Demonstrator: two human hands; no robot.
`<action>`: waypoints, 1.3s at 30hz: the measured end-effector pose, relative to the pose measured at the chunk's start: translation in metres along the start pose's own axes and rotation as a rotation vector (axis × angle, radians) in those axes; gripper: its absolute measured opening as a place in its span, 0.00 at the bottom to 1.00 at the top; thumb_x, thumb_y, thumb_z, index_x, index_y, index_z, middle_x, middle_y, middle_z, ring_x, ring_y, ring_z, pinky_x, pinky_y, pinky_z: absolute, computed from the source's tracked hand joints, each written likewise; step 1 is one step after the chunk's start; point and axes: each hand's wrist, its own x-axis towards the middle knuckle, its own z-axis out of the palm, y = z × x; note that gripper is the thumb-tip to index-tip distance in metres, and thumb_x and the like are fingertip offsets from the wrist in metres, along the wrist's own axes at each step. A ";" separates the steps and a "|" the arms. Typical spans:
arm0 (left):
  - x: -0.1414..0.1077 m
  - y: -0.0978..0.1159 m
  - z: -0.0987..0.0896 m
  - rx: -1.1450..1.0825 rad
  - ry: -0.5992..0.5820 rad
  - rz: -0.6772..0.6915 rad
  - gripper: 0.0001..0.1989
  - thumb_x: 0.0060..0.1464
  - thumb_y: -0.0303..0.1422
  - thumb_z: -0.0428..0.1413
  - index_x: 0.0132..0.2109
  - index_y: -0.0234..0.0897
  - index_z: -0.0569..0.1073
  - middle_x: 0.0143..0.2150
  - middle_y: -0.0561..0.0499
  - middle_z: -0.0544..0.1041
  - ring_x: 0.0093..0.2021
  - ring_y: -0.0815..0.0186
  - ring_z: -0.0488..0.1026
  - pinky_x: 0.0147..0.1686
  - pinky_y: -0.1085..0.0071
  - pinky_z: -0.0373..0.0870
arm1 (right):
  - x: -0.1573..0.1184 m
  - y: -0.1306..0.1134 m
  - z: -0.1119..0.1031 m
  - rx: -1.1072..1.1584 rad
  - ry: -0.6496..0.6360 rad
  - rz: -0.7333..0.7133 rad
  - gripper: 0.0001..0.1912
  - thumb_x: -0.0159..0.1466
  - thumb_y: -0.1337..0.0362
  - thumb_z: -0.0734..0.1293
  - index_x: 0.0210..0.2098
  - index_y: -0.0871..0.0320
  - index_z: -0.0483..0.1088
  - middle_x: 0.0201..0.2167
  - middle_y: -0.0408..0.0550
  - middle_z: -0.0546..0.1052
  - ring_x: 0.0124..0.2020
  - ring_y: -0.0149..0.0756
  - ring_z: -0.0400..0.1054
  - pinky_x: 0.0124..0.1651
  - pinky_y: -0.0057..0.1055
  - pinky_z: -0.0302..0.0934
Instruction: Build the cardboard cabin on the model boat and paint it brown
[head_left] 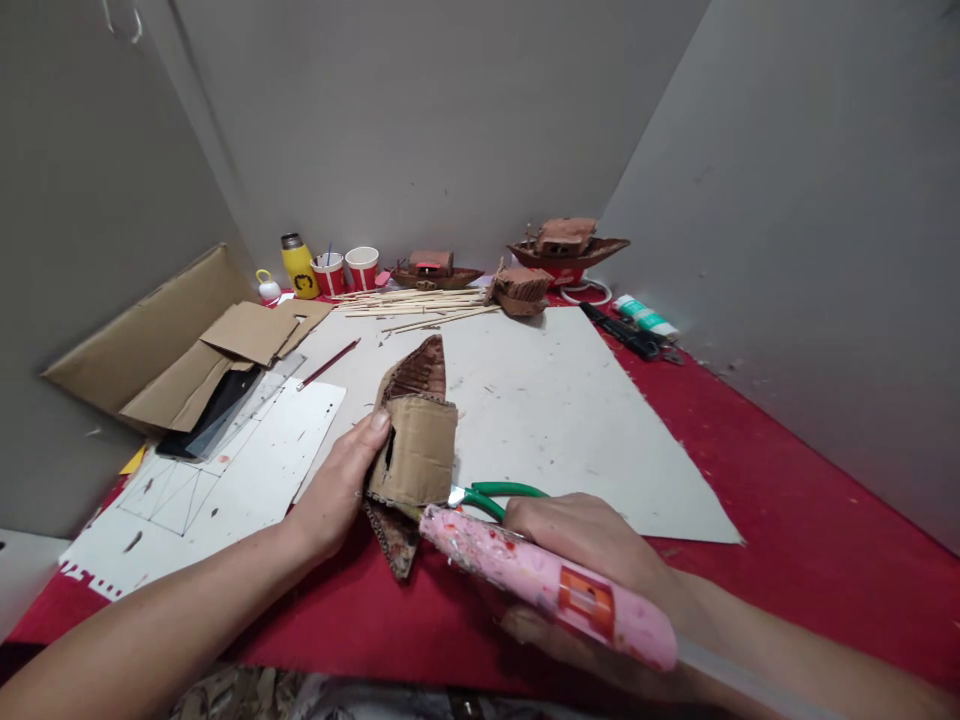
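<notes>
My left hand [341, 485] grips a small cardboard model boat [414, 450] by its left side, thumb on the curved tan cabin roof. The boat's brown pointed ends stick out above and below that roof, and a dark window slot shows beside my thumb. In my right hand [592, 550] is a pink hot glue gun [525, 575] with an orange patch and dried smears on it. Its nozzle end meets the lower edge of the cabin; whether the tip touches is hidden. Behind the glue gun lie green-handled scissors [502, 492], partly covered by my right hand.
Finished-looking boats [566, 240] stand along the back near thin wooden sticks [412, 300]. Red paper cups [362, 268] and a yellow bottle [298, 268] are back left. Cardboard pieces [247, 335], a pencil [328, 364] and a drawn sheet [217, 490] lie left. A black tool [622, 330] lies right.
</notes>
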 end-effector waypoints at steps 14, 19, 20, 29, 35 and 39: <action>0.000 0.016 0.007 -0.306 0.097 -0.204 0.17 0.60 0.43 0.59 0.50 0.38 0.80 0.43 0.49 0.85 0.50 0.55 0.79 0.53 0.64 0.73 | 0.003 -0.005 -0.020 -0.082 -0.095 0.116 0.22 0.74 0.47 0.53 0.31 0.54 0.61 0.23 0.39 0.68 0.20 0.29 0.59 0.24 0.30 0.50; 0.001 0.027 0.008 -0.388 0.151 -0.269 0.19 0.63 0.41 0.54 0.55 0.36 0.77 0.43 0.46 0.85 0.45 0.56 0.81 0.49 0.63 0.76 | 0.002 -0.007 -0.023 -0.134 -0.082 0.153 0.25 0.75 0.46 0.50 0.30 0.55 0.62 0.21 0.41 0.67 0.20 0.30 0.58 0.25 0.31 0.51; 0.002 0.029 0.008 -0.412 0.157 -0.269 0.19 0.63 0.41 0.54 0.56 0.36 0.77 0.44 0.46 0.85 0.46 0.57 0.81 0.50 0.63 0.76 | 0.001 -0.007 -0.024 -0.137 -0.072 0.154 0.26 0.75 0.45 0.50 0.30 0.55 0.62 0.21 0.41 0.67 0.21 0.30 0.58 0.25 0.31 0.51; 0.004 0.032 0.002 -0.510 0.008 -0.385 0.26 0.66 0.46 0.46 0.54 0.29 0.77 0.32 0.42 0.84 0.28 0.56 0.81 0.35 0.60 0.80 | -0.002 -0.005 -0.025 -0.134 -0.021 0.083 0.21 0.75 0.48 0.52 0.33 0.54 0.62 0.23 0.42 0.69 0.22 0.32 0.61 0.26 0.32 0.51; 0.002 0.028 -0.001 -0.532 -0.104 -0.487 0.35 0.65 0.53 0.45 0.58 0.25 0.74 0.36 0.35 0.84 0.37 0.50 0.83 0.39 0.57 0.79 | -0.001 -0.004 -0.022 -0.135 -0.005 0.071 0.23 0.75 0.48 0.51 0.32 0.54 0.63 0.22 0.42 0.68 0.21 0.32 0.59 0.25 0.32 0.50; 0.001 0.025 0.002 -0.537 -0.081 -0.508 0.31 0.64 0.50 0.48 0.55 0.27 0.76 0.37 0.37 0.84 0.41 0.49 0.82 0.45 0.55 0.79 | 0.001 -0.005 -0.024 -0.179 -0.021 0.095 0.23 0.75 0.47 0.52 0.32 0.54 0.63 0.22 0.42 0.69 0.21 0.32 0.60 0.25 0.31 0.50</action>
